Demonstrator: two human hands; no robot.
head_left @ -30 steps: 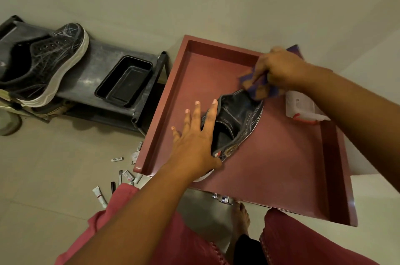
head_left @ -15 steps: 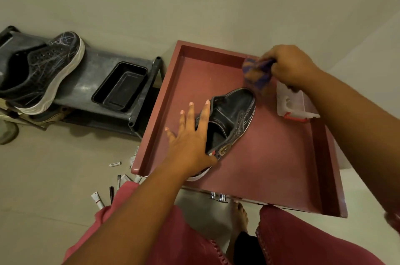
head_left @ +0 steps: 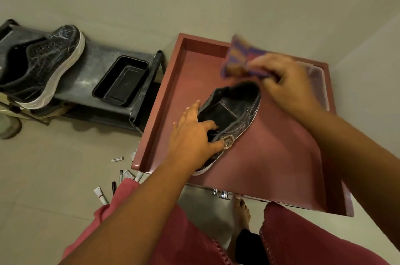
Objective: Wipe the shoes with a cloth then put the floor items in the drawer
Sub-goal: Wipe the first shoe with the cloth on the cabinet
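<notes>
Shoes come first in this job, and one black shoe [head_left: 232, 113] lies tilted on its side in the open red drawer [head_left: 281, 167], toe toward the wall, its opening facing up. From the head view, the left hand [head_left: 192, 132] grips the heel end, fingers curled over the collar and into the opening, thumb near the round badge on the side. The right hand [head_left: 287, 83] is raised just beyond the toe, pinching a bunched purple and orange cloth [head_left: 240, 59]; it is blurred, so whether the cloth touches the leather cannot be told. A second black shoe [head_left: 41, 65] with a white sole sits on the dark rack [head_left: 91, 70] beside a black tray [head_left: 121, 79], well apart from the drawer. Small tubes and sticks [head_left: 100, 194] lie on the floor [head_left: 54, 178] near the drawer's corner.

Wiping well probably means keeping the left hand firm so the shoe cannot roll, drawing the cloth from toe to heel, then turning it to reach the hidden side.
</notes>
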